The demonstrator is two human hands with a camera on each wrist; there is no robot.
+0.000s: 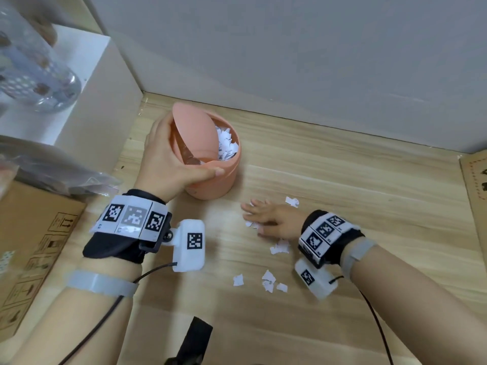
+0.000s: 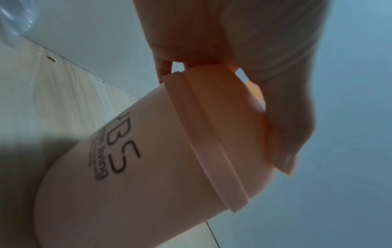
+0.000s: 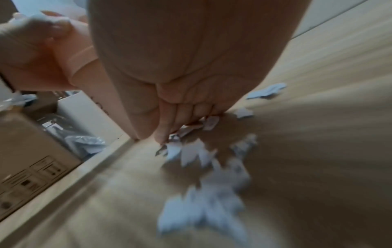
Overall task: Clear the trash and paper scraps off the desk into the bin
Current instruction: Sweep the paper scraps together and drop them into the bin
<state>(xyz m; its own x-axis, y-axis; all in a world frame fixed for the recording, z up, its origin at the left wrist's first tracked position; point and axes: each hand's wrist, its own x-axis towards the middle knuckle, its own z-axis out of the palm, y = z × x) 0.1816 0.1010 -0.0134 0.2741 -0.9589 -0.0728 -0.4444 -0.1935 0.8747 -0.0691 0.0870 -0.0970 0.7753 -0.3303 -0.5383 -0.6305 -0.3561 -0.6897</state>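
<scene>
A small salmon-pink bin stands on the wooden desk, its swing lid tipped open over white paper scraps inside. My left hand grips the bin's rim and holds the lid open. My right hand lies flat on the desk with straight fingers pressing on torn paper scraps. More scraps lie near the wrist, further toward me, and beyond the hand.
A white shelf unit with a clear patterned vessel stands at the left. A cardboard box and plastic wrap sit at the desk's left edge. Another cardboard piece lies at the right. A grey wall closes the back.
</scene>
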